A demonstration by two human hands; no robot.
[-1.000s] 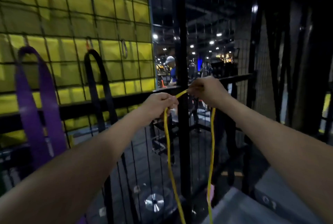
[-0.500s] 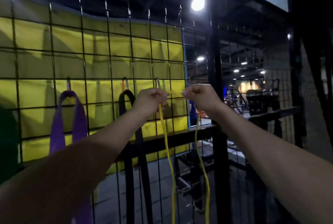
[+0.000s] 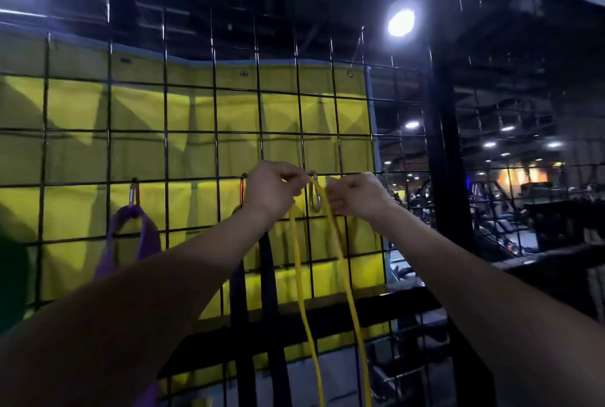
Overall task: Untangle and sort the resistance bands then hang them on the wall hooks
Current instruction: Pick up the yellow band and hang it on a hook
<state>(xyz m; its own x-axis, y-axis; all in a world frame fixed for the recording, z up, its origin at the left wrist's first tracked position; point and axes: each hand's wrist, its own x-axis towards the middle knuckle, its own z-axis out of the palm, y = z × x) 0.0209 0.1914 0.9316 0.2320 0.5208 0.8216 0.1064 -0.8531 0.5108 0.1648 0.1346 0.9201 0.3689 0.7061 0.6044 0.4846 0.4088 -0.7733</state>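
A thin yellow band (image 3: 302,282) hangs in two strands from my hands, its top loop held right at a silver carabiner hook (image 3: 315,193) on the black wire grid wall (image 3: 214,131). My left hand (image 3: 271,192) pinches the loop from the left of the hook. My right hand (image 3: 358,195) pinches it from the right. A purple band (image 3: 149,236) hangs from a carabiner (image 3: 133,192) further left. A black band (image 3: 268,292) hangs between them, its hook mostly hidden behind my left wrist.
A yellow tarp (image 3: 196,118) covers the back of the grid. A thick black post (image 3: 448,161) stands to the right of the grid, with the dim gym floor and ceiling lights beyond it. A black rail (image 3: 327,311) crosses low behind the grid.
Both hands have risen with the yellow band and moved right, from chest height to the silver hook. The view has tilted upward toward the grid.
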